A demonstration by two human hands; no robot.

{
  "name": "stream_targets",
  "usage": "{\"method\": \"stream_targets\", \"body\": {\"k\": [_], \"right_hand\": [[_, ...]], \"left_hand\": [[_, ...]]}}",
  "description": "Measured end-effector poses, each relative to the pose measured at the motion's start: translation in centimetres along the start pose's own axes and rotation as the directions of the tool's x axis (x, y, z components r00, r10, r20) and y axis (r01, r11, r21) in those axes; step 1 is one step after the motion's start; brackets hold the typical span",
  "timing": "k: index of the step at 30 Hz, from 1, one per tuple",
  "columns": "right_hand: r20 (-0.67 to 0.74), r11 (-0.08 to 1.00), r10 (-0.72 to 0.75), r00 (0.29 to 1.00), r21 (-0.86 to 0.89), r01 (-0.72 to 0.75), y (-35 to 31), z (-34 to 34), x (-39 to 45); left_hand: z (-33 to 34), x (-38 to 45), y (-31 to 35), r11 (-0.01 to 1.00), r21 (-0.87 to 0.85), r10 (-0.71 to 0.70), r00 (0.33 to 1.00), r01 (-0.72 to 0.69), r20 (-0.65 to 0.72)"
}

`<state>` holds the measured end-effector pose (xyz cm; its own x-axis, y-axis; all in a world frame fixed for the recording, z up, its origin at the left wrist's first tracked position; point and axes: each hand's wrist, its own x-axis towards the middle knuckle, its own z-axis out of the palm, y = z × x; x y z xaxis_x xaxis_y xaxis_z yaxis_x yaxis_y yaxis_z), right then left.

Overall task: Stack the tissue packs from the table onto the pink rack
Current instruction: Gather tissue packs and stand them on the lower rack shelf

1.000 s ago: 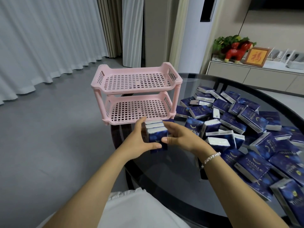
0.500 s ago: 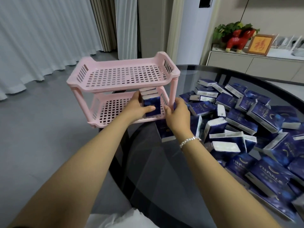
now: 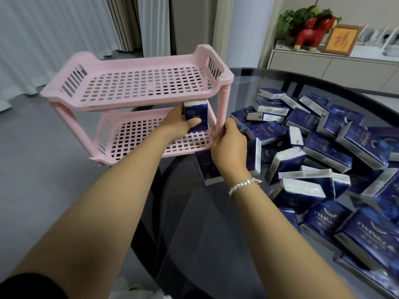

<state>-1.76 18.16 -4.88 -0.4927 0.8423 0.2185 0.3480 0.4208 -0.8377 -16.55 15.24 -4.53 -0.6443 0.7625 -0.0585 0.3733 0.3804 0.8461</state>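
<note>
Dark glass table [image 3: 216, 244]; grey floor [image 3: 43, 190]; white curtains [image 3: 54, 29].

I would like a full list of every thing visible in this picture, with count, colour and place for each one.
pink rack: one, pink, two tiers, on the table's left edge; top tier holds nothing.
held tissue packs: a small upright bunch, exact count unclear, dark blue with white ends, at the right end of the lower tier.
loose tissue packs: many, dark blue and white, heaped on the table's right side.
glass table: one, dark, round.
cabinet: one, pale, back right.
red figurine: one, on the cabinet.
framed picture: one, orange, beside the figurine.
curtains: white, back left.
bracelet: one, silvery, right wrist.
left hand: grips the held packs.
right hand: at the rack's front right post.
</note>
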Motion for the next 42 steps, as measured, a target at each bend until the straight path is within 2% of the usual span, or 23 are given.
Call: {"method": "stream_targets", "body": {"k": [11, 21, 23, 25, 27, 29, 31, 34, 37, 39, 42], "right_hand": [[0.014, 0.998, 0.046, 0.999, 0.036, -0.047, -0.2, -0.1, -0.6], [0.051, 0.996, 0.054, 0.997, 0.064, -0.057, -0.8, -0.8, -0.6], [0.072, 0.997, 0.065, 0.995, 0.044, -0.068, -1.2, -1.3, -0.6], [0.096, 0.998, 0.064, 0.993, -0.008, -0.063, -1.6, -2.0, -0.8], [0.082, 0.992, 0.002, 0.997, -0.123, 0.008, -1.5, -2.9, -1.3], [0.061, 0.947, -0.099, 0.993, -0.300, 0.113, -1.1, -4.0, -1.9], [0.094, 0.828, -0.126, 0.988, -0.538, 0.157, -0.8, -5.5, -2.3], [0.207, 0.631, 0.003, 0.978, -0.759, 0.159, -1.1, -7.6, -2.8], [0.355, 0.654, 0.129, 0.926, -0.733, 0.190, -1.6, -8.5, -2.7], [0.450, 0.701, 0.164, 0.878, -0.679, 0.217, -2.0, -8.9, -2.8], [0.572, 0.704, 0.182, 0.800, -0.644, 0.300, -2.4, -9.3, -3.5]], "left_hand": [[0.5, -1.0, 0.0, 1.000, -0.010, 0.027, 0.999, -0.028, -0.030], [0.1, -1.9, 0.0, 1.000, -0.024, -0.007, 0.999, 0.006, -0.035], [0.1, -2.8, 0.4, 1.000, 0.003, -0.010, 0.994, 0.011, -0.110], [0.5, -4.4, 0.8, 1.000, -0.026, -0.006, 0.962, -0.001, -0.271], [1.3, -6.5, 0.9, 0.999, 0.007, 0.050, 0.923, -0.051, -0.383], [2.5, -8.8, 0.7, 0.993, 0.067, 0.110, 0.939, -0.093, -0.325], [3.6, -10.6, 0.5, 0.991, 0.094, 0.115, 0.971, -0.097, -0.210], [4.3, -12.8, 0.9, 0.979, 0.204, 0.038, 0.994, -0.017, -0.101], [4.1, -14.0, 1.1, 0.971, 0.239, 0.015, 0.996, 0.006, -0.089], [3.7, -14.6, 1.2, 0.967, 0.255, 0.004, 0.998, 0.013, -0.068], [2.7, -15.8, 1.3, 0.921, 0.389, 0.009, 1.000, -0.005, -0.009]]}}
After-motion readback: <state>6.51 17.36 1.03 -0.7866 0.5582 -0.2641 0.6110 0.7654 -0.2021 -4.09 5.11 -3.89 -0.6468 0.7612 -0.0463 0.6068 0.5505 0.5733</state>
